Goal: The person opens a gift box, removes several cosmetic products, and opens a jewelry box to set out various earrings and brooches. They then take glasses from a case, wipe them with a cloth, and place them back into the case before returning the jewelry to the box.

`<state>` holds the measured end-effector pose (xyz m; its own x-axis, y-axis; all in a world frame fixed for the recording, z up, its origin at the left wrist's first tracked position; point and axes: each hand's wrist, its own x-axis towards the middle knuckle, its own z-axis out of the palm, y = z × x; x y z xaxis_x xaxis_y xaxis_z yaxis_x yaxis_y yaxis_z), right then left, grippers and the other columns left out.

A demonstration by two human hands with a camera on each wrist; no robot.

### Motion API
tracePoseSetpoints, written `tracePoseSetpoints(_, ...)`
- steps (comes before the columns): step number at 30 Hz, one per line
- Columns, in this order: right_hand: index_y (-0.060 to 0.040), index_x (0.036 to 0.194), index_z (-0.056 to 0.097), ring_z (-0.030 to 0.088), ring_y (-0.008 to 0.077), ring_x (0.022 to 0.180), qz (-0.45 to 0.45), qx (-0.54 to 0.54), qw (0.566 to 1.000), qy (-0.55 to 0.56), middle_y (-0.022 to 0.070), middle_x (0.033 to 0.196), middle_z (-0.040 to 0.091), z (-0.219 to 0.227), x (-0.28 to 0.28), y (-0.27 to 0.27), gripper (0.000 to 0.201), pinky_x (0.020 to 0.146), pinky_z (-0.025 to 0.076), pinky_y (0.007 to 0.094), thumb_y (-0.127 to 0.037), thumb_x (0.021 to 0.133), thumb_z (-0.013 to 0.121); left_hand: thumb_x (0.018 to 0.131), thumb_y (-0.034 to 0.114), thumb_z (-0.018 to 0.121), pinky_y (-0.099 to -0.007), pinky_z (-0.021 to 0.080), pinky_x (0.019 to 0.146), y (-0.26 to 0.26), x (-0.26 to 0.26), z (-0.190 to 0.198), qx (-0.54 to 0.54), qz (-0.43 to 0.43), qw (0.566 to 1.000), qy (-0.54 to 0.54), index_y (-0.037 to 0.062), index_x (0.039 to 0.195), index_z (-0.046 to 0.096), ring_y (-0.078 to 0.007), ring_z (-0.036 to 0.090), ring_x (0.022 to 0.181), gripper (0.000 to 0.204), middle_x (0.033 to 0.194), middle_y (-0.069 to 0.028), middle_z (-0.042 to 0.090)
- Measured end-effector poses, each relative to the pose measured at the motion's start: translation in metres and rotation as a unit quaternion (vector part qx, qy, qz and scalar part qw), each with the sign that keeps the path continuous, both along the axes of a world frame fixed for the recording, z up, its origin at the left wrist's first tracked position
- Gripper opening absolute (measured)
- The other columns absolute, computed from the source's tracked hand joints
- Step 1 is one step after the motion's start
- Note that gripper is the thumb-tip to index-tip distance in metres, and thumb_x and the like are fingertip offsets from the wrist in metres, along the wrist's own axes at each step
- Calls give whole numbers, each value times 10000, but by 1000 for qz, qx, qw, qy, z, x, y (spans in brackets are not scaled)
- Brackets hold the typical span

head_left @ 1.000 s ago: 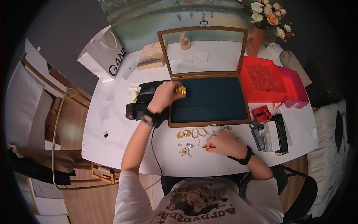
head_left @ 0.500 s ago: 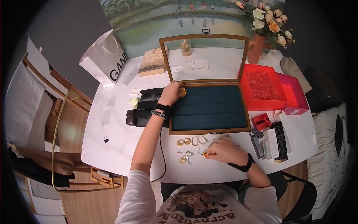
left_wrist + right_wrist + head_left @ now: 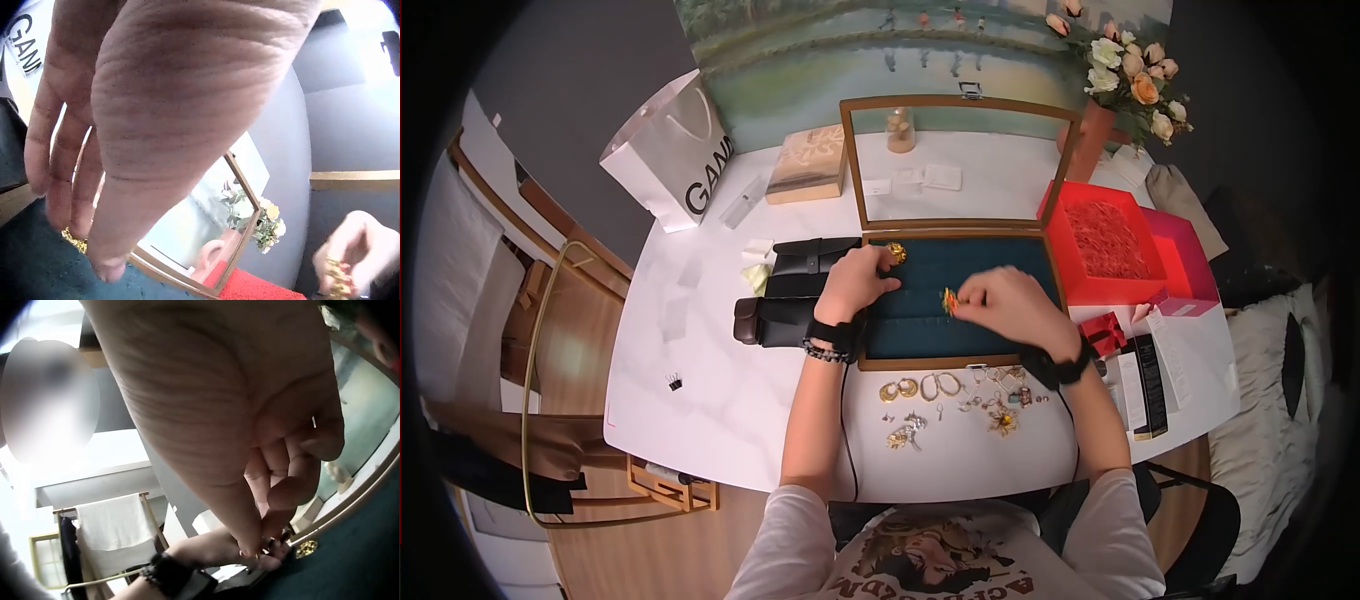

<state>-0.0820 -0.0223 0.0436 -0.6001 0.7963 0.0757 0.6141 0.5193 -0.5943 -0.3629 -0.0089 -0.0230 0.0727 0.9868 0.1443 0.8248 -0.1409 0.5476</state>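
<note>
My left hand hovers at the left side of the open jewelry box, its fingers loosely extended in the left wrist view. A gold ornament lies on the dark green lining in the far left corner, close by the left fingertips. Over the middle of the lining, my right hand pinches a small gold and red piece of jewelry between thumb and fingers. In front of the box lie gold hoop earrings, a silver and gold brooch and a gold flower-like piece.
The box's framed clear lid stands raised at the back. Black cases lie left of it; a red box with shredded filling stands right. Small boxes, a vase of flowers and a paper bag surround it.
My right hand has risen from the table front to above the lining, carrying the gold and red jewelry. My left hand has let go of the gold ornament and drawn back slightly.
</note>
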Motion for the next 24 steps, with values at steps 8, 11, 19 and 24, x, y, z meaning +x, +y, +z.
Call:
tracePoseSetpoints(8,-12,899,768,745,326,839,-41,-8,999,-31,159,875,769,-58,-53,120,305,781,574,420,-296,824,846,812,209,861,-435,573,876,-11,2,14,-37,-20,999,26,97,1131,740,-305,714,1016,359,1022,-85,759)
tracePoseSetpoints(11,-19,886,771,745,334,847,-37,-3,997,-62,165,861,763,-69,-59,129,298,796,575,426,-297,818,854,821,213,854,-436,573,873,-17,-1,23,-47,-19,998,20,90,1149,731,-310,713,1016,371,1020,-89,756)
tracePoseSetpoints(19,-42,888,780,750,325,873,-49,64,992,-99,153,856,764,-75,-57,121,234,806,580,444,-264,830,825,840,210,838,-441,578,844,-25,5,42,-6,-15,999,39,52,1144,720,-327,718,982,362,1006,-106,759)
tracePoseSetpoints(24,-34,938,788,752,316,869,-73,64,991,-97,149,866,773,-54,-50,107,264,784,581,441,-284,855,788,852,213,826,-426,574,797,-28,12,50,18,-31,998,44,51,1127,723,-305,720,907,335,980,-104,757)
